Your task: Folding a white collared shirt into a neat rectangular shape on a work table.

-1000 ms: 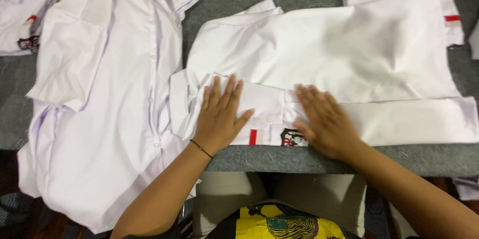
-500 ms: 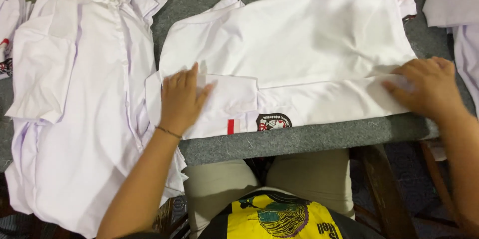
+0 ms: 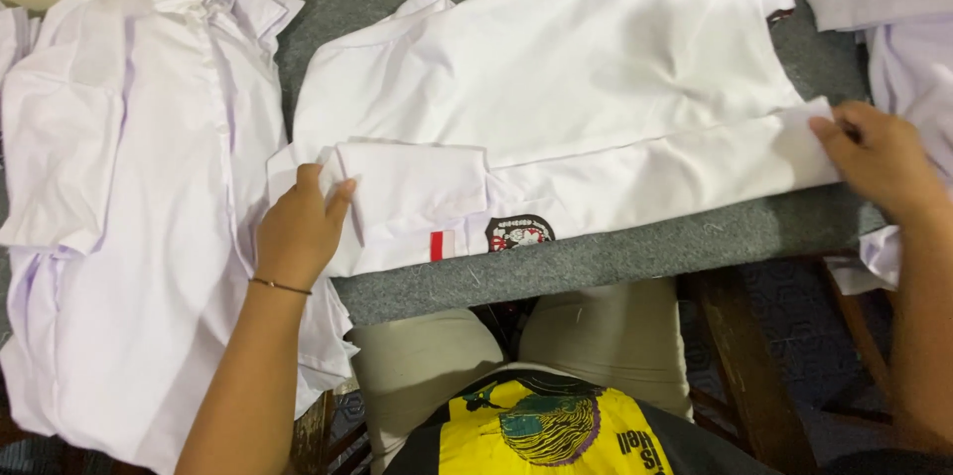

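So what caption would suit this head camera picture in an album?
Two hands, left hand and right hand, grip opposite ends of a folded white shirt on a grey table.

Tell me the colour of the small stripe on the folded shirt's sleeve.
Red, on the white folded shirt; the stripe shows in the head view.

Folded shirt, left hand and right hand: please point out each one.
Folded shirt (image 3: 556,108), head view, on its flat white back.
Left hand (image 3: 298,232), head view, on its back.
Right hand (image 3: 879,157), head view, on its back.
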